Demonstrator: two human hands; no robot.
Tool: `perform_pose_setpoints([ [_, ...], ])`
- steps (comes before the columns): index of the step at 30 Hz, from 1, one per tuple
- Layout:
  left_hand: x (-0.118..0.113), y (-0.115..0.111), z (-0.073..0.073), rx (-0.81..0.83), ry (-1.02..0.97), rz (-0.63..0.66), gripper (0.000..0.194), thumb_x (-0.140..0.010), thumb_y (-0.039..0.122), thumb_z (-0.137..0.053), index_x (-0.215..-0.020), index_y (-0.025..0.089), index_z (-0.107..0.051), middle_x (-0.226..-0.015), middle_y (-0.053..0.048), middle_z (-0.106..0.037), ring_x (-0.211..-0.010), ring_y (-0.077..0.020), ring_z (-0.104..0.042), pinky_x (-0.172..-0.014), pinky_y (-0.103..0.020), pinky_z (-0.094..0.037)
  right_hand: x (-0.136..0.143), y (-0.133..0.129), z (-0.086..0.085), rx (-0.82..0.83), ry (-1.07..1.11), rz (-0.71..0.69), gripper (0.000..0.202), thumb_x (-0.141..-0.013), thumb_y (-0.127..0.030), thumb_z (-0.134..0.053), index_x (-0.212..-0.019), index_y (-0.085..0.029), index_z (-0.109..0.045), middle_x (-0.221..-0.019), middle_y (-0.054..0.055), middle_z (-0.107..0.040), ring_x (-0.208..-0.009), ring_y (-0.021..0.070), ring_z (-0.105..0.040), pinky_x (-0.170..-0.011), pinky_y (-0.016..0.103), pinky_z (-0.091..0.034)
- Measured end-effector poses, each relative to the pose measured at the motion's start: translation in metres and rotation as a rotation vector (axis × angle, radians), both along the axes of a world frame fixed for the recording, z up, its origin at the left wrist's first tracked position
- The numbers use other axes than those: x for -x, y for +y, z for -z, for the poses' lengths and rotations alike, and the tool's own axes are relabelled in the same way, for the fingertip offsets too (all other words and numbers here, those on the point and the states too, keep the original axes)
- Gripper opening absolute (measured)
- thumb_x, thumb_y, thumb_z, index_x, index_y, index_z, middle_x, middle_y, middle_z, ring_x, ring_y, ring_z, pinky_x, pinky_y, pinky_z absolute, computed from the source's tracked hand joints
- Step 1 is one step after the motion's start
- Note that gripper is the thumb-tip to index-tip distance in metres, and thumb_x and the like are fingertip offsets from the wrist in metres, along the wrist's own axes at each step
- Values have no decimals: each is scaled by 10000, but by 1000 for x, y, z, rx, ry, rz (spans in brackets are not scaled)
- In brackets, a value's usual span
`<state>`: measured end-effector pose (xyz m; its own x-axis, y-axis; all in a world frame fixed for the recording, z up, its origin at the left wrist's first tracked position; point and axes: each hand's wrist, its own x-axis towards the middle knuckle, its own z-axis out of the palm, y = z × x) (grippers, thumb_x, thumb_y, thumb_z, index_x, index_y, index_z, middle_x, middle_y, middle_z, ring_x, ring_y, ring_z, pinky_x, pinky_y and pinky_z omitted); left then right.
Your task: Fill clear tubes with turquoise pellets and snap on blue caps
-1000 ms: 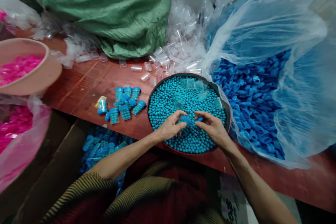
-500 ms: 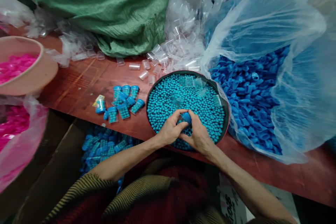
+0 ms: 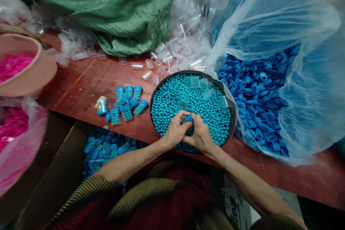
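Note:
Over a round dark-rimmed tray (image 3: 233,122) of small blue balls (image 3: 167,106), my left hand (image 3: 176,129) and my right hand (image 3: 201,134) meet around one small container with a blue cap (image 3: 189,119). Fingers of both hands close on it and hide most of its body. Several clear empty containers (image 3: 195,82) lie on the balls at the tray's far side. Left of the tray, a cluster of filled, blue-capped containers (image 3: 126,112) rests on the red table (image 3: 88,82).
A plastic bag (image 3: 242,36) of blue caps (image 3: 258,104) stands at the right. Clear containers (image 3: 175,52) are heaped behind, beside a green sack (image 3: 129,14). A pink tub (image 3: 40,68) sits at the left. Filled containers (image 3: 105,151) lie below the table edge.
My right fingers have shifted over the cap, covering more of it. Both hands stay over the tray. Another person's arm has appeared behind the pink tub.

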<state>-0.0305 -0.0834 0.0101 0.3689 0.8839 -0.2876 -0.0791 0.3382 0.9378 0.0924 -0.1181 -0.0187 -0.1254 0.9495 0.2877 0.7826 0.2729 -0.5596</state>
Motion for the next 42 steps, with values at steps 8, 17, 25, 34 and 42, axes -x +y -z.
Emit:
perform_pose_setpoints([
  [8, 10, 6, -4, 193, -195, 57, 535, -745, 348, -625, -1226, 223, -426, -734, 40, -542, -493, -72, -506, -481, -201, -402, -9, 6, -15, 174, 172, -113, 1049, -643, -498, -747, -1446, -162, -162, -1353, 213, -444, -1153, 328, -554, -894, 452, -506],
  [17, 18, 0, -12, 168, -162, 67, 468, -724, 354, -652, -1127, 172, -497, -715, 41, -511, -525, -71, -500, -508, -202, -421, 1, 3, -26, 30, -101, -123, 760, -731, -405, -654, -1352, -124, -318, -1080, 170, -587, -863, 277, -648, -623, 365, -549],
  [25, 51, -1, -13, -14, 119, -22, 306, -774, 334, -576, -1016, 158, -512, -771, 13, -555, -665, -100, -508, -614, -213, -430, 26, 11, -31, 128, -104, -303, 770, -735, -455, -649, -1356, -155, -306, -1121, 144, -575, -874, 264, -636, -634, 364, -541],
  [34, 157, 59, -4, -564, 1143, -410, 458, -820, 296, -469, -1258, 170, -514, -1046, -102, -581, -989, -258, -552, -893, -411, -434, -19, 84, -7, 105, -61, 72, 336, -855, -368, -537, -1111, -151, -549, -970, 119, -655, -879, 257, -631, -742, 368, -491],
  [42, 137, 60, 13, -691, 1312, -369, 416, -873, 271, -418, -1245, 121, -528, -1101, -157, -572, -1044, -298, -535, -897, -433, -424, -27, 84, 2, 123, 100, 41, 271, -856, -369, -507, -975, -161, -633, -859, 81, -680, -743, 205, -622, -712, 333, -485],
])
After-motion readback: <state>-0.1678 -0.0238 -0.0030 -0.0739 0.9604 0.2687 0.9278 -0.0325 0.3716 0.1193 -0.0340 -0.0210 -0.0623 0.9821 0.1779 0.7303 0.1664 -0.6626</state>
